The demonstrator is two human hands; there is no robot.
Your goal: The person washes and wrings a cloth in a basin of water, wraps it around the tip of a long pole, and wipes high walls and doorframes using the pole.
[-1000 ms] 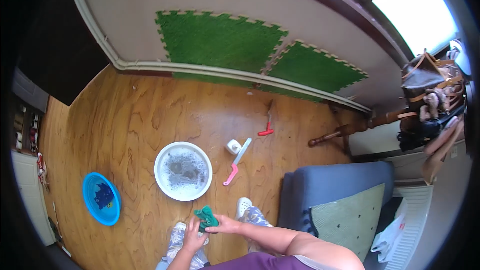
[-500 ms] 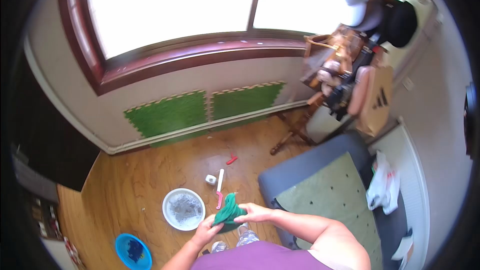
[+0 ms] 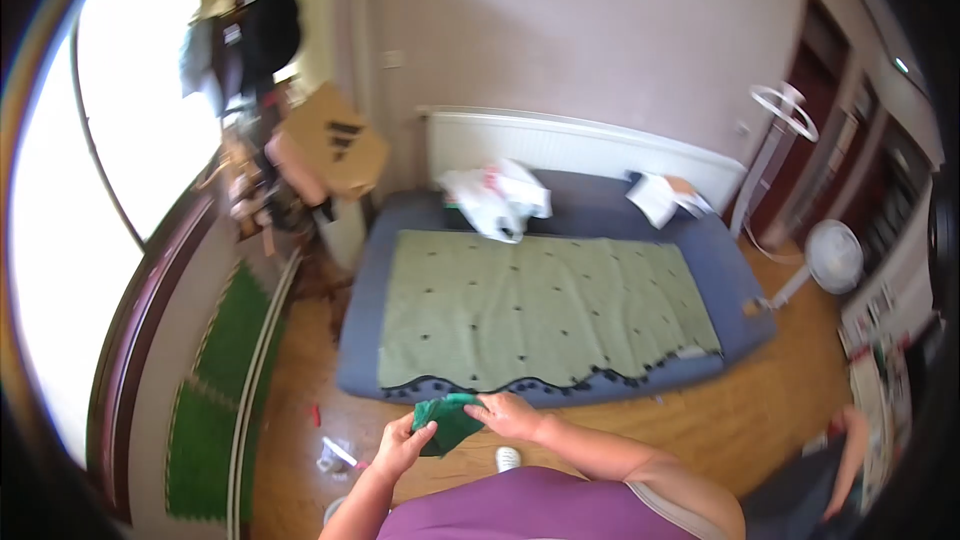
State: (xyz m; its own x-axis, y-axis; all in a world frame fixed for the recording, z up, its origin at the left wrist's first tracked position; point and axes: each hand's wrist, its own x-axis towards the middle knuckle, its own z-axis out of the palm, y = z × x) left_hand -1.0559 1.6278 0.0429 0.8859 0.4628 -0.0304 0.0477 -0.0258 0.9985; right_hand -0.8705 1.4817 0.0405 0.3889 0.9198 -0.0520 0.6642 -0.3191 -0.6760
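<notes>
A dark green cloth hangs between my two hands, in front of my purple top. My left hand pinches its left edge, with the thumb lying over the fabric. The upper right corner is gripped by my right hand. Just beyond the cloth is the front edge of a blue-grey sofa bed, which has a light green cover spread over it.
White plastic bags and papers lie on the sofa bed. A white fan stands at the right, near another person's arm. A pink-handled tool is on the floor at lower left. Bags hang at upper left.
My view has swung right from the basins and window to the sofa bed. The green cloth, bunched before, is now more spread out between my hands.
</notes>
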